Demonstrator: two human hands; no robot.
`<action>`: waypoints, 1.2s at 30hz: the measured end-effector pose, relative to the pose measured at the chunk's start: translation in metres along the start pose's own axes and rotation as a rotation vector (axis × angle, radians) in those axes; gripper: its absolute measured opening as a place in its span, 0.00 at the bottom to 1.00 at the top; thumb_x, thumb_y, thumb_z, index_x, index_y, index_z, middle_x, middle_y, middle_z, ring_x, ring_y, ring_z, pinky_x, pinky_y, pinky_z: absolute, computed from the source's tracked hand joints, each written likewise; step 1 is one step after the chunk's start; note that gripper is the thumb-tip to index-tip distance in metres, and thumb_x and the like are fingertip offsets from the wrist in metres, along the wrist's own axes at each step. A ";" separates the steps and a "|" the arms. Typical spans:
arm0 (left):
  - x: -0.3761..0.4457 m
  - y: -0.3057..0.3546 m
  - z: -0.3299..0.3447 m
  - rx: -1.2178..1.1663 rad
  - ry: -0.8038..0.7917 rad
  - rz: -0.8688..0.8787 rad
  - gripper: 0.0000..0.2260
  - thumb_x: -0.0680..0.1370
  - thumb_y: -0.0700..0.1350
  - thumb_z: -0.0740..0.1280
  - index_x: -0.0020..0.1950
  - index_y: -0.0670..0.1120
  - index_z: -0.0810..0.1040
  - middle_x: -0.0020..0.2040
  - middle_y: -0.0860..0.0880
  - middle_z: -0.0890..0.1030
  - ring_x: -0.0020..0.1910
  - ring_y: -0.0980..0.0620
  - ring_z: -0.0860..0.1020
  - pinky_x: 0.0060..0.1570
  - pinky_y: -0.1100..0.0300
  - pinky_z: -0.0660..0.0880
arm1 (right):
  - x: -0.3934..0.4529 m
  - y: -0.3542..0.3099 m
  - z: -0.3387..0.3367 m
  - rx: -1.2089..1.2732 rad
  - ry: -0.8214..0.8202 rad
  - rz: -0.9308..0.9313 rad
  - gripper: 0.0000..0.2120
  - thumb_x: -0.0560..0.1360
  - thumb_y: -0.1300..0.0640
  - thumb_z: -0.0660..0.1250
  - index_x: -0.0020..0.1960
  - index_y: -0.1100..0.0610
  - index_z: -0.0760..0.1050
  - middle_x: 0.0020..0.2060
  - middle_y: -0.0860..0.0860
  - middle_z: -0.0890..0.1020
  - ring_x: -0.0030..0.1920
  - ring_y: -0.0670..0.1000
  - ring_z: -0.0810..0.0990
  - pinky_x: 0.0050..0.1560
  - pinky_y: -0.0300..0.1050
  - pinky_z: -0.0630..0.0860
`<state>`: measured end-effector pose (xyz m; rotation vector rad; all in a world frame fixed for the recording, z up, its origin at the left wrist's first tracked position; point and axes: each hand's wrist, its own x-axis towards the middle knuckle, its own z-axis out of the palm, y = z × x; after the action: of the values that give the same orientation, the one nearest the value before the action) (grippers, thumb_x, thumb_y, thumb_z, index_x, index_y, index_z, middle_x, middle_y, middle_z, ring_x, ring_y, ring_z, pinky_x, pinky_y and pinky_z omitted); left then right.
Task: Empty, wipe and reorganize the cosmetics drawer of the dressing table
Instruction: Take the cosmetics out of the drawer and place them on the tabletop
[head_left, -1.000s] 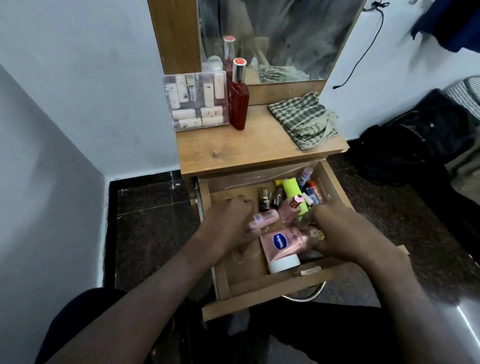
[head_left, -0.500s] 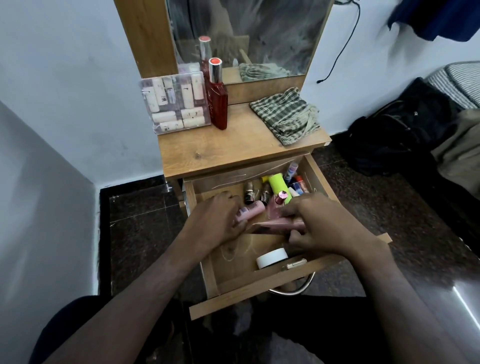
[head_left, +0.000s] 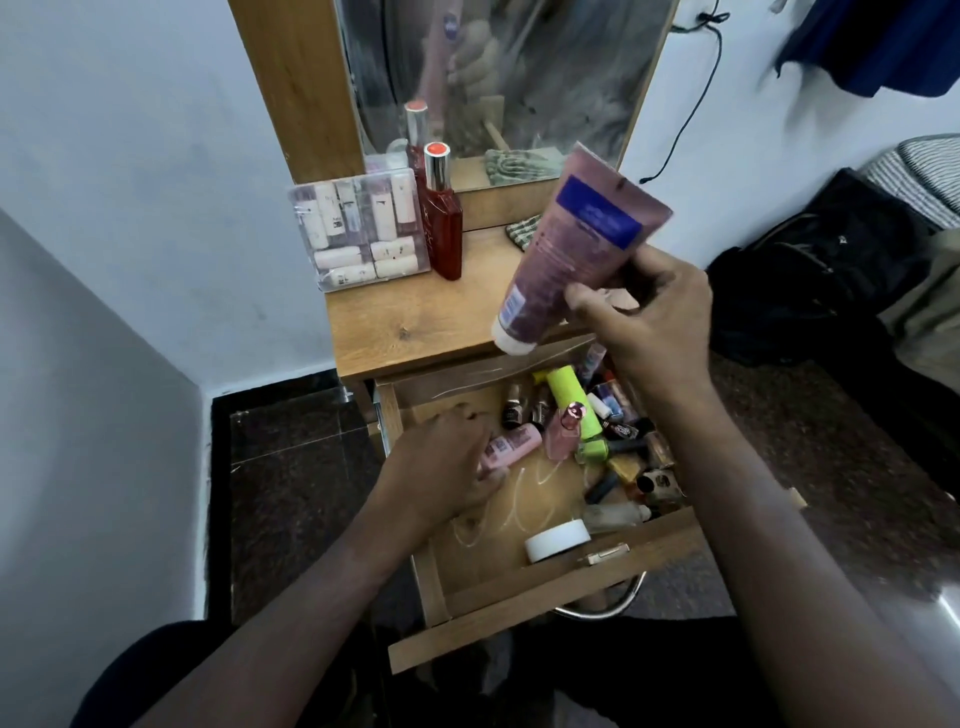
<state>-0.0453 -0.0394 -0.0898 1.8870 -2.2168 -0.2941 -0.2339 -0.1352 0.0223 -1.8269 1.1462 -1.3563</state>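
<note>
My right hand (head_left: 647, 322) grips a pink squeeze tube with a blue label and white cap (head_left: 569, 249), held cap-down and tilted in the air above the light wooden dressing-table top (head_left: 415, 322). My left hand (head_left: 441, 467) reaches into the open wooden drawer (head_left: 519, 603), fingers curled on a small pale pink bottle (head_left: 511, 444) lying on the drawer floor. The right half of the drawer holds a jumble of cosmetics, among them a lime-green tube (head_left: 574, 402); a round white jar (head_left: 557, 540) lies near the front board. White smears mark the bare drawer floor. On the table top stand a clear plastic box of small white tubes (head_left: 358, 234) and, just beside it, a tall red bottle with a silver cap (head_left: 444, 218); a checked cloth (head_left: 519, 236) shows behind the tube. Mirror (head_left: 519, 78) above, white walls, dark speckled floor (head_left: 291, 467), a black bag (head_left: 810, 270) at right
</note>
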 end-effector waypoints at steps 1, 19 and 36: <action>-0.001 0.000 0.000 0.005 0.004 -0.001 0.20 0.79 0.61 0.70 0.67 0.53 0.77 0.61 0.53 0.80 0.53 0.54 0.80 0.43 0.61 0.72 | 0.007 0.002 0.009 -0.036 0.044 0.003 0.11 0.70 0.54 0.78 0.50 0.57 0.86 0.42 0.48 0.88 0.42 0.49 0.88 0.47 0.54 0.86; -0.001 -0.005 0.009 -0.012 0.059 0.022 0.22 0.78 0.61 0.71 0.68 0.54 0.76 0.63 0.52 0.80 0.55 0.55 0.79 0.49 0.59 0.79 | 0.047 0.032 0.094 -0.379 0.070 -0.055 0.25 0.66 0.44 0.83 0.57 0.54 0.81 0.48 0.45 0.85 0.46 0.43 0.83 0.50 0.34 0.80; -0.001 -0.007 0.009 -0.029 0.090 0.038 0.22 0.78 0.60 0.73 0.68 0.55 0.76 0.63 0.53 0.79 0.57 0.55 0.79 0.47 0.63 0.70 | 0.067 0.034 0.103 -0.462 -0.061 0.052 0.20 0.72 0.55 0.82 0.60 0.59 0.84 0.47 0.48 0.85 0.44 0.44 0.84 0.51 0.40 0.85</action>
<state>-0.0409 -0.0392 -0.1002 1.8047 -2.1746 -0.2287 -0.1383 -0.2141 -0.0082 -2.1165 1.5586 -1.0569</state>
